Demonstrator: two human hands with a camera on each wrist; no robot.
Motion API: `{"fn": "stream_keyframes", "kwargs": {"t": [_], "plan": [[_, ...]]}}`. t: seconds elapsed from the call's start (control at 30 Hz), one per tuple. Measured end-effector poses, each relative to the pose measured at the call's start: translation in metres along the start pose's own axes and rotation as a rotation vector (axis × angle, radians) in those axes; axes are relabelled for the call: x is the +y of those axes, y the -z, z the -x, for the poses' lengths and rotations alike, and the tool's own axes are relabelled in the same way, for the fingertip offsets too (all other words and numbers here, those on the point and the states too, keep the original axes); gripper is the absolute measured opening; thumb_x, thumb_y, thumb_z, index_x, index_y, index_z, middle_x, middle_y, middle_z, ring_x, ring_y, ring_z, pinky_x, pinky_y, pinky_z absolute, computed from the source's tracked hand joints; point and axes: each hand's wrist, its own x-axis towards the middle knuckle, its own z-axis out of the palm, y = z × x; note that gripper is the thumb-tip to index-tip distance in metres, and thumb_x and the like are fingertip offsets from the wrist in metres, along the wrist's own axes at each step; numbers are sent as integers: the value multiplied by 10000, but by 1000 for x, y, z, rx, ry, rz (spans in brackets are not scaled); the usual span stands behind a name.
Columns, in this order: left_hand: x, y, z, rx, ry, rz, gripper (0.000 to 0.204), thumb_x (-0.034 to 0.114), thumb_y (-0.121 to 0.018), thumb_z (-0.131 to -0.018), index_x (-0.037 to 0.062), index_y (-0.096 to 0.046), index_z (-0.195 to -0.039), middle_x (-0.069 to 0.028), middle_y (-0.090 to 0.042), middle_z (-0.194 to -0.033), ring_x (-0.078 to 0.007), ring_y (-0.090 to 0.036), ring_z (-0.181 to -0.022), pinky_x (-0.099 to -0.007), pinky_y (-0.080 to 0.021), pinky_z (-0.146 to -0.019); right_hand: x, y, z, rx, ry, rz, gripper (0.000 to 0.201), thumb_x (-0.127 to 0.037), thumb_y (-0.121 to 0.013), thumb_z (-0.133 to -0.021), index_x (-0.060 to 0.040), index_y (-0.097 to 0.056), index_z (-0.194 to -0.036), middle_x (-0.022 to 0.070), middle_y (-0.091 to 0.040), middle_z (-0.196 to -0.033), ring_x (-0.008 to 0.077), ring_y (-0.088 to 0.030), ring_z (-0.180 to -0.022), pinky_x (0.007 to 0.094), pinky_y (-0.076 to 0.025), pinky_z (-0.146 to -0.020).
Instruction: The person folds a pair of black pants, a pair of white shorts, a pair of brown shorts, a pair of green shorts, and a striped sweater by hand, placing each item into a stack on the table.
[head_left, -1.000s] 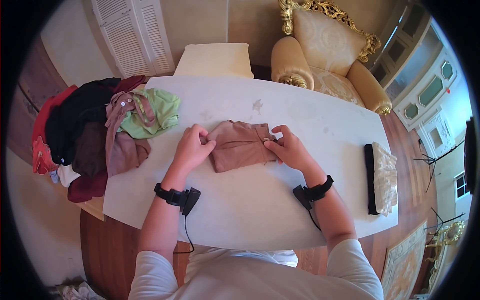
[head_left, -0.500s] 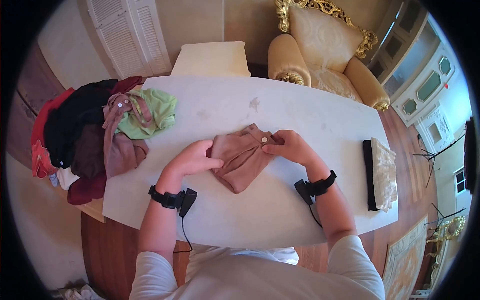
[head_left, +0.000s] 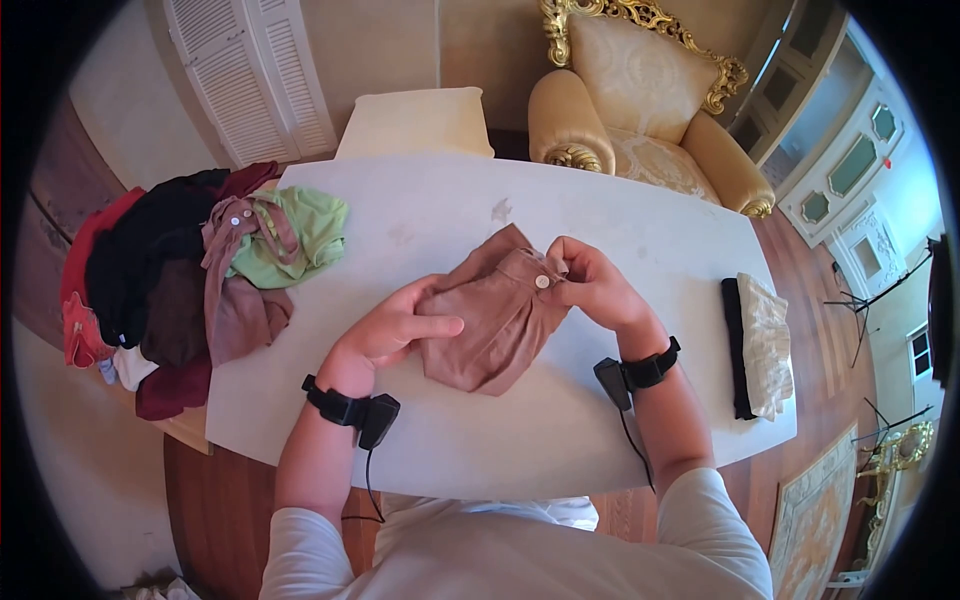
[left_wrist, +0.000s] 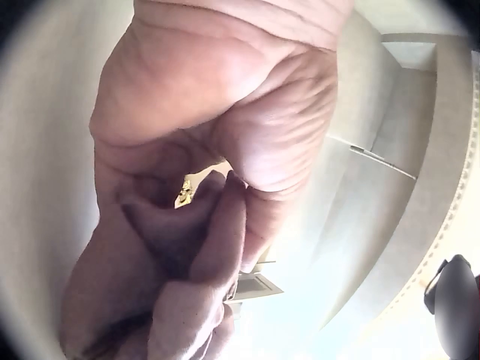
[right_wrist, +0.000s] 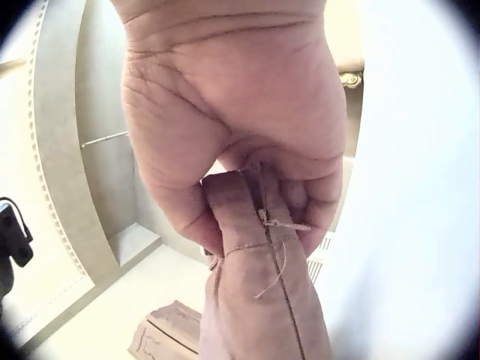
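Observation:
Folded brown pants (head_left: 490, 325) are held tilted between my two hands over the white table, with a white button (head_left: 542, 282) showing at the waistband. My left hand (head_left: 395, 325) grips their left side, thumb lying across the top and the other fingers hidden behind the cloth. At the waistband corner beside the button, my right hand (head_left: 600, 285) pinches the fabric. In the right wrist view the waistband (right_wrist: 259, 232) sits between thumb and fingers, and a loose thread hangs from its seam.
A heap of clothes (head_left: 160, 270) fills the table's left end, a light green garment (head_left: 315, 225) on its near side. Two folded garments, one black (head_left: 738, 350) and one cream (head_left: 765, 345), lie at the right edge. Beyond the table (head_left: 420, 190) stand a stool and a gilded armchair (head_left: 640, 90).
The brown pants have turned from lying flat to tilted, their waistband now up and to the right with the button in sight. My left hand has shifted its hold along the side.

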Motion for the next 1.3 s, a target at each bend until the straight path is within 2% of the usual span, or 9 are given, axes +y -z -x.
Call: {"fn": "stream_keyframes", "kwargs": {"t": [0.3,0.53,0.63,0.7,0.73,0.83,1.03,1.13,1.3], "plan": [[-8,-12,-4,-210,-32,-79,808,89,-841,-850,-16,-443,-1546,-71,-579,-1482,-164,-555,-1359,-340,-434,-1161,-9,-10,1,-28,-61,25,343,100,-737,-873,-44,-580,-1141,13,-712,-1050,91,-687,-995,265,-538,-886],[-9,-21,-7,-174,-24,-101,664,93,-802,-901,-17,-500,-1482,-74,-614,-1412,-153,-577,-1302,-328,-456,-1125,-14,-19,1,-59,-75,105,487,79,-760,-870,-39,-572,-1303,10,-678,-1108,84,-647,-1038,265,-526,-921],[-21,-14,-14,-62,-62,-145,591,64,-757,-931,-10,-514,-1464,-71,-618,-1407,-152,-576,-1307,-329,-459,-1125,4,-27,-6,110,-21,74,521,-25,-753,-928,-26,-538,-1402,48,-673,-1216,129,-648,-1125,299,-532,-970],[-21,-10,-17,42,-65,-131,535,43,-715,-959,-7,-519,-1454,-72,-613,-1413,-156,-579,-1304,-332,-464,-1123,5,-39,-7,159,-71,-274,493,-158,-753,-977,-17,-549,-1402,58,-673,-1249,141,-633,-1178,312,-516,-1006],[-21,-18,-16,18,-154,-2,494,23,-649,-990,-3,-505,-1462,-72,-605,-1421,-165,-580,-1308,-346,-465,-1128,3,-43,-6,182,-93,-447,496,-224,-753,-1001,-12,-554,-1402,64,-673,-1265,147,-625,-1205,319,-507,-1024],[-20,-17,-17,80,-168,62,475,40,-602,-1018,0,-487,-1476,-75,-600,-1429,-177,-578,-1318,-353,-462,-1135,2,-44,-6,41,-154,-596,506,-342,-677,-1058,-7,-560,-1420,85,-648,-1336,174,-600,-1268,354,-485,-1087],[-19,-13,-15,-13,-129,201,486,130,-580,-1054,0,-471,-1509,-85,-596,-1444,-168,-575,-1324,-348,-467,-1130,20,-40,-10,74,-135,-452,414,-323,-660,-1071,-17,-619,-1346,72,-684,-1299,149,-640,-1185,317,-521,-1037],[-21,-13,-17,-65,-54,133,516,164,-650,-1036,-10,-482,-1491,-77,-608,-1418,-157,-592,-1296,-343,-481,-1112,26,-53,-12,172,-33,-360,366,-260,-694,-1053,-18,-627,-1319,59,-704,-1256,128,-649,-1144,300,-537,-998],[-27,-29,-17,-44,-253,-50,605,161,-756,-987,-6,-469,-1492,-72,-613,-1401,-151,-598,-1278,-331,-487,-1096,30,-64,-12,236,83,-92,347,-214,-731,-1023,-3,-635,-1282,63,-731,-1198,119,-655,-1118,302,-539,-983]]}}
